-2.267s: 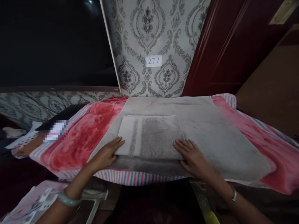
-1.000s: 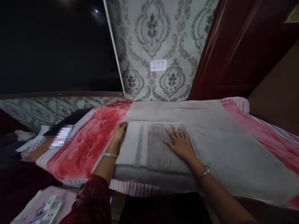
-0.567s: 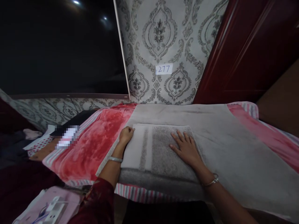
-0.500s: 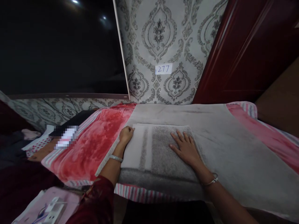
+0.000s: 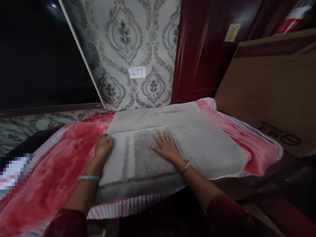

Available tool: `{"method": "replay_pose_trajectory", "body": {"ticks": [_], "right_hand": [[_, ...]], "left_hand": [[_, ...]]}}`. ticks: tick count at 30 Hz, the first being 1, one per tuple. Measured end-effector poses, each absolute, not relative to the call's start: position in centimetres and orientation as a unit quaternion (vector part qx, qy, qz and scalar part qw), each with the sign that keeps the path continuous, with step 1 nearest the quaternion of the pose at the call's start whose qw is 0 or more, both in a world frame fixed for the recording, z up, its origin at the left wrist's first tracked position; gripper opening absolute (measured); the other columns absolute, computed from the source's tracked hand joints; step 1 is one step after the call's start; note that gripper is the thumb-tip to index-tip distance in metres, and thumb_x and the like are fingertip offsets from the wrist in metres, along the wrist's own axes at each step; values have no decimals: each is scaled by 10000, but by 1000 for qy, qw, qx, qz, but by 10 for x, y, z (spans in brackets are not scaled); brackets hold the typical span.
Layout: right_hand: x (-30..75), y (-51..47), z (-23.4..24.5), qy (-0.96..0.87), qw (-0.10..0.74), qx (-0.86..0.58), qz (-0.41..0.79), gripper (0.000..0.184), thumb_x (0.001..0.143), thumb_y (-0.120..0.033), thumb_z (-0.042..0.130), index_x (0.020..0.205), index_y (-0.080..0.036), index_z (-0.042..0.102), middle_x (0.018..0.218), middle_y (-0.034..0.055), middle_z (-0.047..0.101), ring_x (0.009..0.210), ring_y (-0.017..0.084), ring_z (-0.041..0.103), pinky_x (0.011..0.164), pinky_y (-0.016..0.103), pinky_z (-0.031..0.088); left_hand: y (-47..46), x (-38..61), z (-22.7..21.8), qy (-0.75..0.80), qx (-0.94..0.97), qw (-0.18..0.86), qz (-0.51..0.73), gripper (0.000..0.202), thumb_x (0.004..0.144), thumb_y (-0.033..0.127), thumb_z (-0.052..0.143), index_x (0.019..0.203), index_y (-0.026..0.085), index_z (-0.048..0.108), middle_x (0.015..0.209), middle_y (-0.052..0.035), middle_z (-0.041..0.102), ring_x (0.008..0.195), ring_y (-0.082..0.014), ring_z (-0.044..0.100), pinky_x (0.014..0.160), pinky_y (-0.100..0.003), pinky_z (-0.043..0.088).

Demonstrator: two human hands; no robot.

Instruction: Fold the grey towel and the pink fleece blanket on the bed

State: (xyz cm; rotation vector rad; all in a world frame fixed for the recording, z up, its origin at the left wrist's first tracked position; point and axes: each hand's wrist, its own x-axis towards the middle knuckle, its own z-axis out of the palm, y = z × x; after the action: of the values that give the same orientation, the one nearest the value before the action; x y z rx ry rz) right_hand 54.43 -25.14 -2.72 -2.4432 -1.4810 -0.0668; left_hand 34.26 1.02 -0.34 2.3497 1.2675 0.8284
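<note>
A folded grey towel (image 5: pixel 134 156) with pale stripes lies on a larger grey cloth (image 5: pixel 202 138) spread over a red and pink blanket (image 5: pixel 54 164). My left hand (image 5: pixel 103 145) rests at the towel's far left corner with its fingers curled over the edge. My right hand (image 5: pixel 166 145) lies flat on the towel's right part, fingers spread and pointing away from me. A bangle sits on each wrist.
A patterned wall with a small label reading 277 (image 5: pixel 137 72) rises behind the surface. A dark red door (image 5: pixel 204 52) stands to the right of it, and a large cardboard box (image 5: pixel 269 89) leans at the far right. A dark panel (image 5: pixel 37 56) fills the upper left.
Both hands slid from the towel's near edge to its far part, then stayed there. The camera has since swung to the right, bringing the cardboard box into view.
</note>
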Motion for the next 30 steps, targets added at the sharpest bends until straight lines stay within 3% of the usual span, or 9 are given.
{"method": "replay_pose_trajectory", "body": {"ticks": [4,9,20,26,30], "right_hand": [[545,-253,-25,-512,149,-846,-17,691,1007,-660,371,1602,-309,333,1689,78,193,1544,387,137,1225,581,104],[544,-252,-24,-513,151,-845,-14,692,1005,-657,385,1598,-302,342,1689,75,194,1545,377,141,1229,573,98],[561,-299,-36,-511,107,-853,6,634,1047,-549,315,1613,-264,294,1686,78,191,1561,287,125,1221,589,157],[560,-339,-48,-476,131,-870,8,596,1050,-454,320,1609,-247,303,1685,53,197,1562,286,116,1207,618,198],[554,-352,-51,-471,159,-868,-12,576,1045,-442,315,1583,-243,369,1663,77,271,1553,311,155,1186,650,217]], "left_hand": [[-15,362,-8,306,929,77,192,641,916,453,481,1450,100,516,1547,-189,475,1476,-326,381,1185,-483,355],[-51,370,-20,310,947,5,81,665,990,438,385,1573,119,351,1660,-179,259,1547,-335,210,1228,-580,213],[-59,369,-15,322,945,-2,51,671,1015,465,326,1602,142,288,1682,-152,195,1560,-313,164,1240,-557,186],[-56,370,-13,313,948,16,44,672,1018,456,332,1603,129,277,1686,-158,184,1565,-311,138,1250,-540,144],[-65,356,-9,303,949,57,61,659,1018,448,328,1587,114,310,1655,-198,266,1545,-320,222,1220,-557,241]]}}
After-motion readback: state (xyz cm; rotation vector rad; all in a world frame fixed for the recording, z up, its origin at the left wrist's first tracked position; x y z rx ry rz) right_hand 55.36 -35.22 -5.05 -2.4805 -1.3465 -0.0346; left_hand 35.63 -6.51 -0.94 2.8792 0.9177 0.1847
